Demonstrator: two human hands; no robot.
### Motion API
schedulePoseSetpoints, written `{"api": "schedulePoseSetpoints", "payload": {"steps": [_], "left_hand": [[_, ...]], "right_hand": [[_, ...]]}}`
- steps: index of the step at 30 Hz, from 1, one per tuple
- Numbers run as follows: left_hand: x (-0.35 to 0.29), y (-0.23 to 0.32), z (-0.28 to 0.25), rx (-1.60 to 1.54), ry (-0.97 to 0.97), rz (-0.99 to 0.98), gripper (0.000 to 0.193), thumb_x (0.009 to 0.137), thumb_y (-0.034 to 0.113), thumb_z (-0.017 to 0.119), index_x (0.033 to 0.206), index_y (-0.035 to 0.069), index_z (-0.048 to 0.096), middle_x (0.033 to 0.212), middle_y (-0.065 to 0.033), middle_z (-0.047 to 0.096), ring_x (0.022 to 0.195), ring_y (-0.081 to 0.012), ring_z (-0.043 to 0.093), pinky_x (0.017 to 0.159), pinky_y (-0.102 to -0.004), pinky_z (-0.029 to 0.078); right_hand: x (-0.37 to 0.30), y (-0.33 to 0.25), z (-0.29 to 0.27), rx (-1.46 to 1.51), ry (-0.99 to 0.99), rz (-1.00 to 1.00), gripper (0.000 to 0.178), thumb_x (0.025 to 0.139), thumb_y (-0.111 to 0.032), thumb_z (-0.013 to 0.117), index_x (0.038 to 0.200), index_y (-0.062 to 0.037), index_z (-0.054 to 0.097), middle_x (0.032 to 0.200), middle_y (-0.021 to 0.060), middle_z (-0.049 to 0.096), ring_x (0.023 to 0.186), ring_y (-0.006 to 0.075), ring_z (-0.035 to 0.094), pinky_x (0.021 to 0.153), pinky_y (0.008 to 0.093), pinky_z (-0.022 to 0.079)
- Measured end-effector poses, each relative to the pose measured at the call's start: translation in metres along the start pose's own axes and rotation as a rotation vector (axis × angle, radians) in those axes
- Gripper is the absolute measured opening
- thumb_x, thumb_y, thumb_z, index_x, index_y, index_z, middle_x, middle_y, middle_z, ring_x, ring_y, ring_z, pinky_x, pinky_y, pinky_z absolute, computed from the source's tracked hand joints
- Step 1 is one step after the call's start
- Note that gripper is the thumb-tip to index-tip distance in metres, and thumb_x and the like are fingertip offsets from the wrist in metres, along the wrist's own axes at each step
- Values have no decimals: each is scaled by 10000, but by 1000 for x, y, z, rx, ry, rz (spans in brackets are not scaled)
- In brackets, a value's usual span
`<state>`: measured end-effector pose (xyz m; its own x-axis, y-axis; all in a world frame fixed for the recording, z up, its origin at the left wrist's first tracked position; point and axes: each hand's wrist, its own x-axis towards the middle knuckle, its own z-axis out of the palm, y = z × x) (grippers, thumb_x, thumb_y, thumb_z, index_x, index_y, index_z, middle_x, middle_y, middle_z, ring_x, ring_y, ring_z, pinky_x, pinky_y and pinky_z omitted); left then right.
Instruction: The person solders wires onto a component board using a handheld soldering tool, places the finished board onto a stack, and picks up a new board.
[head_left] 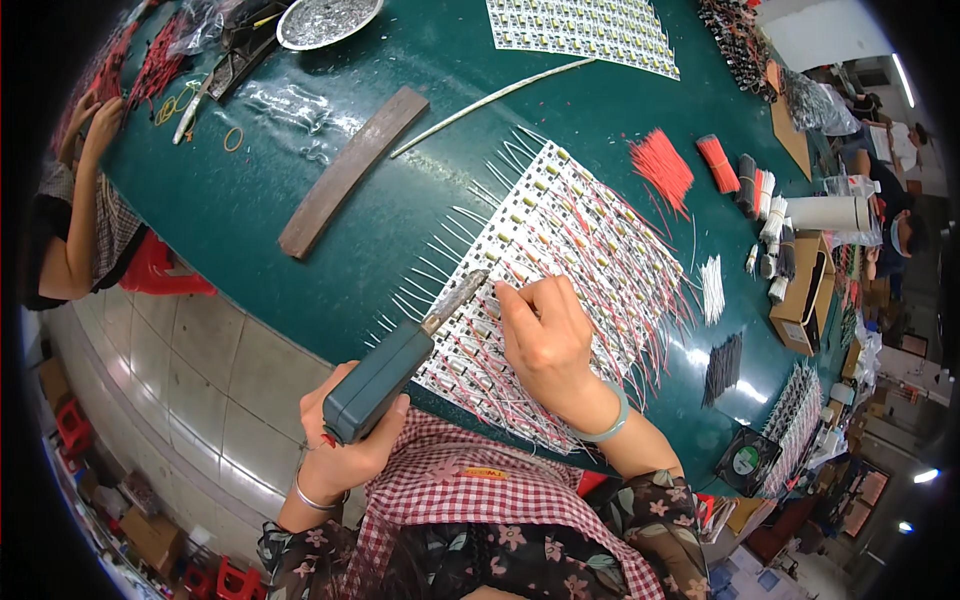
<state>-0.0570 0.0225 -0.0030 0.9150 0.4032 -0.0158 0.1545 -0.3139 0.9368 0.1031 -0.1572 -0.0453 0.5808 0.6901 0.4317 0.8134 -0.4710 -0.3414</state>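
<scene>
The soldering iron (380, 378) has a boxy dark green body, a brassy collar and a worn, greyish metal tip. The circuit board sheet (545, 215) beneath the tip is white, with slanting rows of small black and yellowish parts; thin white wires bristle from its left edge and red and white ones tangle over its right part.

The sheet lies flat on the green tabletop (245, 185), right in front of the person, its long axis running from 1 to 7 o'clock. The iron slants over its left edge, its tip pointing between 1 and 2 o'clock; the edge wires point toward 10 o'clock.

The left hand (348, 462) has its fingers wrapped around the iron. The right hand (545, 330) is over the sheet, thumb and forefinger drawn together just beside the tip; whether they grip a wire, I cannot tell.

Counted around that sheet: one iron, one brown bar (354, 174) at 10 o'clock, one bowl (325, 20) at 11, one second sheet (590, 35) at 12, one loose red wire pile (662, 172) at 1, one white pile (712, 290) at 3, one black pile (723, 370) near 4.
</scene>
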Motion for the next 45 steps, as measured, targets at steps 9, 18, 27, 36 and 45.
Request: {"api": "schedulePoseSetpoints", "payload": {"steps": [9,18,27,36,45], "left_hand": [[-6,-4,0,-19,-12,-56,189,758,4,756,909,-38,651,781,-87,644,617,-141,609,570,-260,467],[-6,-2,-2,25,-2,-50,177,761,16,755,902,-33,659,759,-82,629,602,-150,593,555,-266,455],[-45,-46,-4,109,60,-294,317,785,62,786,1065,-25,666,1071,-120,687,925,-218,654,769,-294,495],[-21,-35,-21,81,32,-520,489,874,466,731,918,-22,726,896,-86,727,688,-193,620,741,-375,532],[-30,-30,3,-363,283,-388,326,811,-64,723,1116,-63,609,743,-66,629,497,-95,525,460,-242,406]], "right_hand": [[-1,-3,1,-4,-21,-10,299,698,40,641,994,66,675,787,95,504,721,246,504,572,326,439],[0,-3,5,-32,-17,-21,269,703,33,639,967,63,681,782,99,508,707,247,510,540,328,436],[-11,1,2,-50,-50,2,254,687,-54,600,922,42,621,830,140,537,814,301,558,719,370,513],[-2,-23,-23,41,76,4,432,726,-21,620,1148,65,626,852,111,530,748,227,564,608,327,499],[-17,-30,-11,393,-88,296,341,865,18,615,1203,-28,601,988,132,540,769,318,637,624,400,544]]}}
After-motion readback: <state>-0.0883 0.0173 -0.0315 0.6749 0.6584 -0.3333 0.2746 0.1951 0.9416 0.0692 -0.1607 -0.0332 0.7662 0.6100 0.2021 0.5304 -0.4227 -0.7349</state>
